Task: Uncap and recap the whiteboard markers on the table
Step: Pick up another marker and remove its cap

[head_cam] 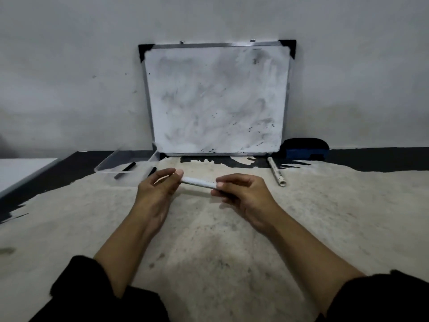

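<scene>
A white whiteboard marker is held level above the table between both hands. My left hand pinches its left end with thumb and fingertips. My right hand is closed round its right end, which is hidden in the fingers, so I cannot tell where its cap is. Another white marker lies on the table to the right, below the board's corner. Two black markers rest to the left, one in a clear tray and one partly behind my left hand.
A smudged whiteboard leans against the wall at the back. A blue and black eraser sits at its right. The clear plastic tray is at the back left. The worn pale table surface spreads toward me.
</scene>
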